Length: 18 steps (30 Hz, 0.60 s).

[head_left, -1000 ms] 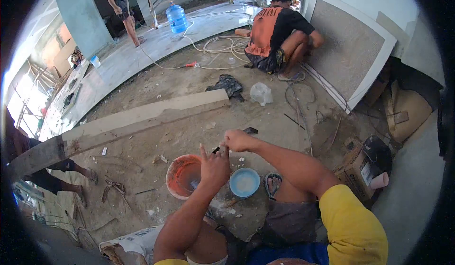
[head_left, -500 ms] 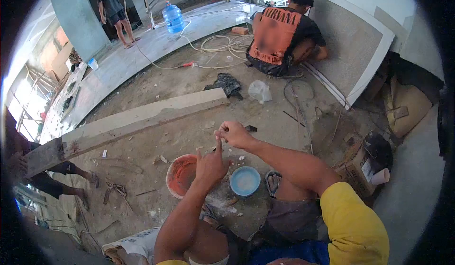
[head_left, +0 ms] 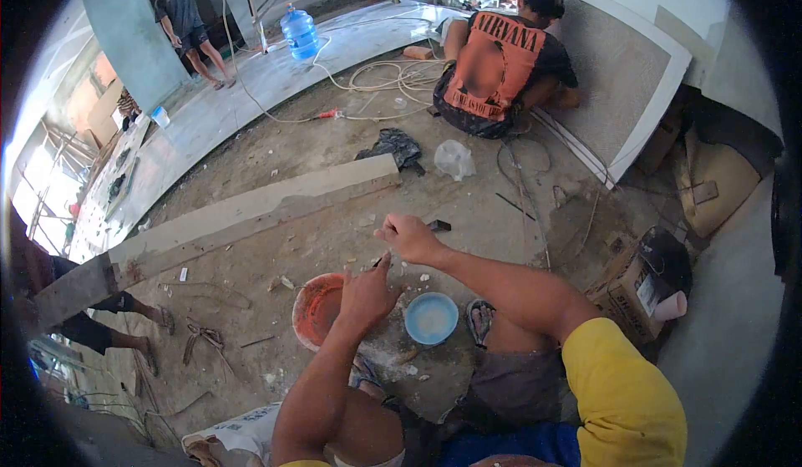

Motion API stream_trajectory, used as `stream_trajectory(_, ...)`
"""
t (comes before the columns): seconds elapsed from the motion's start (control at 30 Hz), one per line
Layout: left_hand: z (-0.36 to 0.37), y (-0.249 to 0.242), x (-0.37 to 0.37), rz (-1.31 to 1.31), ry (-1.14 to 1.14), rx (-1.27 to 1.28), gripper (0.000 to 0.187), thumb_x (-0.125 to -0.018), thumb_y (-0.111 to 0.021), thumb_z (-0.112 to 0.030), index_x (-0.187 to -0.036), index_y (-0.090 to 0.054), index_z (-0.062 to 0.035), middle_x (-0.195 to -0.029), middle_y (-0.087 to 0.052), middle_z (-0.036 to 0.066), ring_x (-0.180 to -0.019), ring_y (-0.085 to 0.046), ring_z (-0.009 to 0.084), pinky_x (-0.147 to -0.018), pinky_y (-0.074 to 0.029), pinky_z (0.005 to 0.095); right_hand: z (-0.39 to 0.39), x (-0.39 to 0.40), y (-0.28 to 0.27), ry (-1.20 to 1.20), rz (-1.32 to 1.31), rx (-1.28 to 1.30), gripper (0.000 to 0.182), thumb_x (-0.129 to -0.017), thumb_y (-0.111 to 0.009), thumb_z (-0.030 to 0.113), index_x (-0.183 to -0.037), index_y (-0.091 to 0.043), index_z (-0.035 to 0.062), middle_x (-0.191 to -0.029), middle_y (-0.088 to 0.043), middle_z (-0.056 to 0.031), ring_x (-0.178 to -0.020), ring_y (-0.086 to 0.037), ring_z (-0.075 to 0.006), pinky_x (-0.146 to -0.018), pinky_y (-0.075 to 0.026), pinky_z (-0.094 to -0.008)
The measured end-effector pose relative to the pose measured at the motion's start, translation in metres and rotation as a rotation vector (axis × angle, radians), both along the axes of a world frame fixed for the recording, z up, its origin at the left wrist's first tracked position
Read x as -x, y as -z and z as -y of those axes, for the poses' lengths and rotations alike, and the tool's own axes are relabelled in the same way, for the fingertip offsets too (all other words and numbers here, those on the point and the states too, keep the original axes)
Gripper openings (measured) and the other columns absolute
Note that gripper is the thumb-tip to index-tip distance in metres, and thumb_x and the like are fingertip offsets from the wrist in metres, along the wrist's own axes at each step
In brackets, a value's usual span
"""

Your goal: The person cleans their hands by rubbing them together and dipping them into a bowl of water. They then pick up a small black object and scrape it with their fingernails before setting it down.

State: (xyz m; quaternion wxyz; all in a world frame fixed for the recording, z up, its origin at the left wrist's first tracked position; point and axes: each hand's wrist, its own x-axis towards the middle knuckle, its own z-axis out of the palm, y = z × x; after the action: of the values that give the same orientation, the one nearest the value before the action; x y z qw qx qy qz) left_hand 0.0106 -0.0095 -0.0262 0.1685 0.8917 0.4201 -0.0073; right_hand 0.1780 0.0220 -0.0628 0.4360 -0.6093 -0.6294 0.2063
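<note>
My left hand is raised over the floor between the two basins, index finger pointing up and thumb spread out to the side. A small dark spot shows near that fingertip; I cannot make out what it is. Just above and to the right, my right hand is closed with the fingers bent together, close to the left index finger. Anything in its fingers is hidden. Partly behind my left hand stands an orange-red basin. A light-blue bowl with pale contents sits in front of my right foot.
A long board crosses the left side, with a person's legs at its end. Ahead, a person in a printed shirt crouches by a framed panel. Cables, a water jug and a cardboard box lie around.
My right hand has shifted slightly left, and its fingers have moved off the left index fingertip. The left index finger is lower and more bent. The crouching person's head has turned a little.
</note>
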Motion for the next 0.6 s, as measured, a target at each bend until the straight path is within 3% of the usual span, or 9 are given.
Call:
stream_trajectory(0.17, -0.001, 0.001, 0.001, 0.026, 0.001, 0.024, 0.067, -0.085, -0.061, -0.043, -0.14, -0.041, -0.009, -0.12, -0.062, 0.018, -0.112, -0.059, 0.0321, -0.11, -0.023, 0.0585, 0.0, -0.001, -0.001, -0.062, 0.027, 0.073, 0.024, -0.082, -0.069, 0.022, -0.081, -0.058, 0.0011, -0.071, -0.062, -0.014, -0.066, -0.061, -0.0288, -0.061, -0.046, -0.0404)
stream_trajectory(0.3, -0.001, -0.001, -0.001, -0.003, -0.003, 0.039, 0.063, -0.085, -0.061, -0.042, -0.136, -0.046, -0.0091, -0.12, -0.062, 0.016, -0.114, -0.058, 0.0323, -0.11, -0.023, 0.0585, 0.003, -0.001, -0.001, -0.079, -0.023, 0.03, 0.02, -0.082, -0.068, 0.02, -0.083, -0.059, 0.0012, -0.073, -0.063, -0.0142, -0.069, -0.062, -0.0286, -0.063, -0.047, -0.0398)
stream_trajectory(0.47, -0.001, 0.0, 0.0, -0.015, 0.006, 0.028, 0.061, -0.085, -0.062, -0.046, -0.132, -0.051, -0.0091, -0.119, -0.063, 0.017, -0.112, -0.059, 0.0331, -0.107, -0.027, 0.0589, 0.006, -0.001, -0.013, -0.15, 0.07, 0.173, 0.018, -0.082, -0.066, 0.02, -0.083, -0.063, 0.0018, -0.076, -0.064, -0.0154, -0.075, -0.064, -0.029, -0.068, -0.048, -0.0399)
stream_trajectory(0.6, -0.001, 0.006, 0.003, 0.025, 0.019, 0.03, 0.06, -0.085, -0.062, -0.047, -0.131, -0.052, -0.0091, -0.118, -0.063, 0.017, -0.11, -0.06, 0.0336, -0.106, -0.029, 0.0588, 0.006, 0.0, -0.007, -0.166, 0.069, 0.105, 0.019, -0.081, -0.067, 0.02, -0.083, -0.063, 0.0014, -0.077, -0.065, -0.0155, -0.074, -0.064, -0.0299, -0.067, -0.048, -0.0409)
